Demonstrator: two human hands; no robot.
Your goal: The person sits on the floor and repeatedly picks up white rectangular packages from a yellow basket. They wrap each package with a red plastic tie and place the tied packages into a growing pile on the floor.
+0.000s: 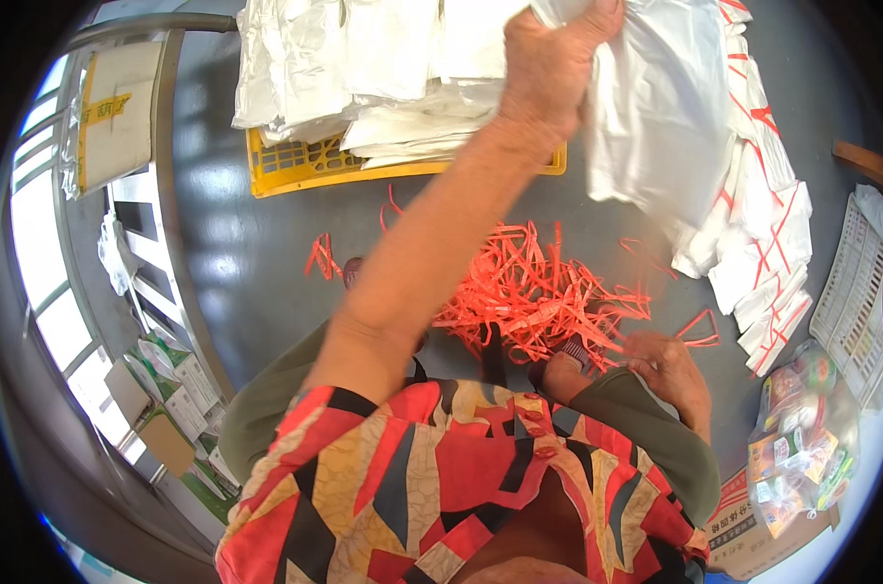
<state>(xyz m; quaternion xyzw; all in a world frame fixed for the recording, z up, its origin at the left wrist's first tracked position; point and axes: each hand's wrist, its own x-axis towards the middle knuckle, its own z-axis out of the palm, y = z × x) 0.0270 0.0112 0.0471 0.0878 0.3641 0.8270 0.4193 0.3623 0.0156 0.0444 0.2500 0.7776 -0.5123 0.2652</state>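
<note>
My left hand point(558, 62) is raised at the upper middle, closed on the top of a bundle of white plastic bags point(653, 109) that hangs down to the right. My right hand point(667, 369) is low at the right, beside my knee, near the red strapping; its fingers are curled and blurred, and I cannot tell whether they hold anything. A heap of red plastic ties point(529, 292) lies on the floor between my feet. Stacks of white plastic bags point(390, 44) rest in and over a yellow plastic crate point(405, 172) ahead of me.
White bundles bound with red ties point(770, 248) form a long row at the right. Beyond them stand a white plastic basket point(853, 299) and a clear bag of packaged goods point(799, 445) by a cardboard box point(766, 544). A metal rack with boxes point(186, 387) is at the left.
</note>
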